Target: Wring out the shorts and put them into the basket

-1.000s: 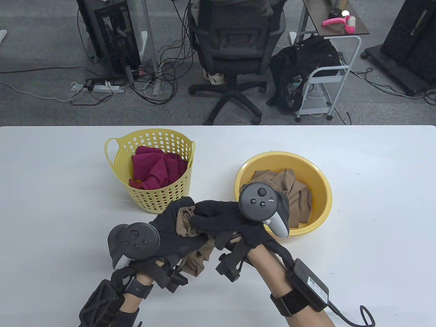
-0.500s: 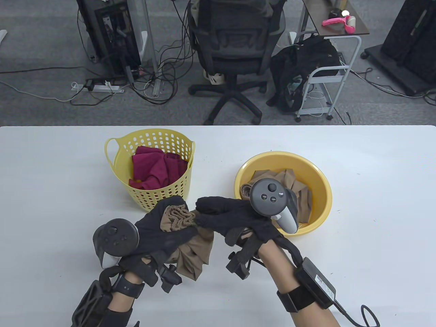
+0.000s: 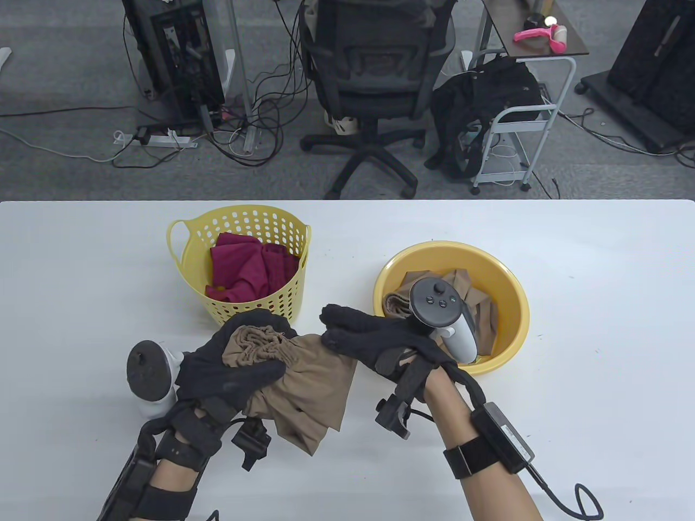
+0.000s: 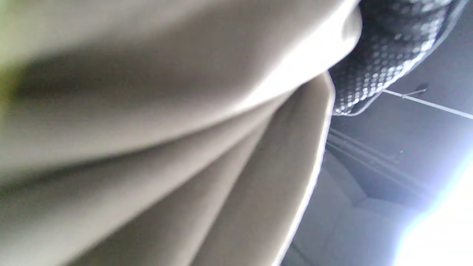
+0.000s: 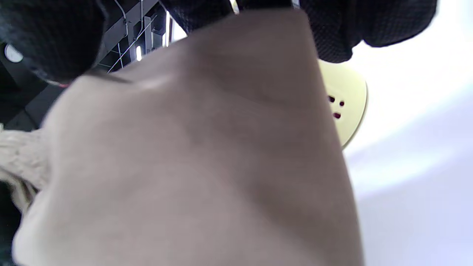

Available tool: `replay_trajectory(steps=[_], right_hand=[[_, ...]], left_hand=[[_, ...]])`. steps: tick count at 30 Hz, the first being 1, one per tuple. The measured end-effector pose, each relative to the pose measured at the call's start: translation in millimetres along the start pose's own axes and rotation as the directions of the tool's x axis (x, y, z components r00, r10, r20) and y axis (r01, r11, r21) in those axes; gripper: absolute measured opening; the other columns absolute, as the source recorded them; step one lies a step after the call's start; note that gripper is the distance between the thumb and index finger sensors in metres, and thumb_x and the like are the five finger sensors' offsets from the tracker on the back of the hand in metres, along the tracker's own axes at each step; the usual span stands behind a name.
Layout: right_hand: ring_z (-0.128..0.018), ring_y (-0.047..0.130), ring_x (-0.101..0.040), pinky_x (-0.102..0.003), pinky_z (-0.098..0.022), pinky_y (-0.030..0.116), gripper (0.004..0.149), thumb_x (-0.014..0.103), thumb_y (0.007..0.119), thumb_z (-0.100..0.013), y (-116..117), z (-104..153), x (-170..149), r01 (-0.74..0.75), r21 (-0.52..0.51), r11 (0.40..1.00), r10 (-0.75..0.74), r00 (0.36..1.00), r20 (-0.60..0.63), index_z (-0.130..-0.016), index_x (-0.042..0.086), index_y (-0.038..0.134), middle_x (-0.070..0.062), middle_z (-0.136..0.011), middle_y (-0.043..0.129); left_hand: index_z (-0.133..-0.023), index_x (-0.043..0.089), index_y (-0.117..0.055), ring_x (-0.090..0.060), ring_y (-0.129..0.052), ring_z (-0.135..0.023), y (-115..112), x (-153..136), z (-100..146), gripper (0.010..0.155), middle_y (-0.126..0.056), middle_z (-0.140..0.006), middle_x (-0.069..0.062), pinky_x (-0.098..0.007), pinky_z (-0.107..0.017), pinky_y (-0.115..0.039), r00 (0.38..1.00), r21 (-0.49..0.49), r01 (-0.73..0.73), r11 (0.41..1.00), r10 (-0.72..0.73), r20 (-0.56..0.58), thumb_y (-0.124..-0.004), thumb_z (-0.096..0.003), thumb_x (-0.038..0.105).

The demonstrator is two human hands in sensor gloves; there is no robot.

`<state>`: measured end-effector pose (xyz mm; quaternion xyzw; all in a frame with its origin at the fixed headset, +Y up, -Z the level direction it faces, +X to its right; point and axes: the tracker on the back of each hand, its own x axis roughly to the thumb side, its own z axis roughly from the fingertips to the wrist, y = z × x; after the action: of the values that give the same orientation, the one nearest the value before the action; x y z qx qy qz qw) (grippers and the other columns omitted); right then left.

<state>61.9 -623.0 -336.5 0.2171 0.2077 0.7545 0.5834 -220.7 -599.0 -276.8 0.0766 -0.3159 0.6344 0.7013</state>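
1. At the near edge of the white surface [image 3: 81, 282], the left hand [image 3: 228, 363] clenches the gathered waistband of tan shorts [image 3: 304, 385]; the right hand [image 3: 374, 339] pinches their other edge
2. The thin, limp cloth likely bunches easily; bunched folds offer the surest hold
3. Farther back, a perforated basket [image 3: 187, 255] holds maroon cloth [image 3: 244, 266], and a yellow basin [image 3: 510, 304] more tan fabric [image 3: 478, 315]

Basket [image 3: 190, 255] left of bowl [image 3: 510, 325]
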Motion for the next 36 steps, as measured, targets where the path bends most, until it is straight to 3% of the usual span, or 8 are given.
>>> replay_trajectory(steps=[8,13,17,21,25,31,36], right_hand=[[-0.090,0.049,-0.076,-0.078,-0.059,0.059,0.111,0.081,0.076,-0.044,16.1,-8.1,-19.4,0.153,0.259,0.954,-0.147,0.988,-0.042,-0.117,0.009,0.035,-0.038,-0.113,0.034],[-0.090,0.040,-0.080,-0.084,-0.055,0.061,0.121,0.082,0.079,-0.042,36.0,-10.7,-25.2,0.178,0.478,0.860,-0.167,0.984,-0.065,-0.114,0.010,0.015,-0.038,-0.112,0.019],[-0.089,0.042,-0.080,-0.083,-0.053,0.066,0.127,0.080,0.085,-0.039,51.8,-11.9,-26.3,0.212,0.541,0.814,-0.223,0.974,-0.047,-0.110,0.009,0.007,-0.038,-0.111,0.016],[-0.092,0.047,-0.075,-0.073,-0.057,0.073,0.131,0.072,0.091,-0.039,62.4,-12.2,-25.5,0.269,0.559,0.784,-0.312,0.950,-0.021,-0.108,0.004,0.003,-0.037,-0.110,0.016],[-0.090,0.068,-0.062,-0.057,-0.057,0.080,0.131,0.062,0.098,-0.038,65.4,-11.5,-25.0,0.261,0.543,0.798,-0.310,0.951,-0.002,-0.108,-0.002,0.008,-0.036,-0.110,0.029],[-0.076,0.087,-0.040,-0.040,-0.051,0.084,0.120,0.054,0.103,-0.036,64.7,-8.7,-22.3,0.187,0.490,0.852,-0.221,0.975,0.012,-0.109,-0.004,0.028,-0.025,-0.101,0.061],[-0.066,0.090,-0.031,-0.033,-0.045,0.083,0.112,0.050,0.104,-0.035,64.6,-6.0,-18.2,0.136,0.465,0.875,-0.171,0.985,0.033,-0.108,-0.003,0.038,-0.018,-0.092,0.071]], left_hand=[[-0.100,0.022,-0.064,-0.039,-0.100,-0.084,-1.6,-9.5,-6.2,0.074,-0.085,-0.098,-0.012,-0.064,-0.061,-0.081,0.985,-0.073,-0.163,0.984,0.167,0.052,-0.100,-0.0443,0.054],[-0.100,0.022,-0.064,-0.040,-0.100,-0.084,-7.4,-15.3,-9.2,0.074,-0.085,-0.098,-0.013,-0.065,-0.062,-0.080,0.970,-0.105,-0.230,0.968,0.236,0.056,-0.100,-0.0443,0.054],[-0.100,0.022,-0.064,-0.040,-0.099,-0.085,-13.0,-16.7,-10.4,0.074,-0.084,-0.099,-0.013,-0.065,-0.062,-0.080,0.972,-0.113,-0.223,0.968,0.230,0.050,-0.100,-0.0446,0.054],[-0.100,0.022,-0.064,-0.040,-0.098,-0.086,-16.7,-17.3,-10.8,0.074,-0.084,-0.100,-0.013,-0.065,-0.063,-0.079,0.975,-0.111,-0.212,0.971,0.217,0.041,-0.100,-0.0447,0.054],[-0.101,0.021,-0.064,-0.041,-0.097,-0.088,-17.2,-17.5,-10.1,0.074,-0.082,-0.101,-0.014,-0.065,-0.064,-0.077,0.980,-0.113,-0.193,0.975,0.198,0.034,-0.100,-0.0452,0.053],[-0.100,0.023,-0.064,-0.041,-0.094,-0.091,-17.8,-17.9,-9.3,0.072,-0.079,-0.104,-0.013,-0.063,-0.067,-0.075,0.987,-0.094,-0.155,0.984,0.157,0.021,-0.100,-0.0455,0.053],[-0.100,0.024,-0.065,-0.041,-0.091,-0.092,-18.1,-18.5,-8.7,0.070,-0.077,-0.105,-0.013,-0.062,-0.068,-0.073,0.987,-0.075,-0.161,0.984,0.162,0.013,-0.099,-0.0464,0.053]])
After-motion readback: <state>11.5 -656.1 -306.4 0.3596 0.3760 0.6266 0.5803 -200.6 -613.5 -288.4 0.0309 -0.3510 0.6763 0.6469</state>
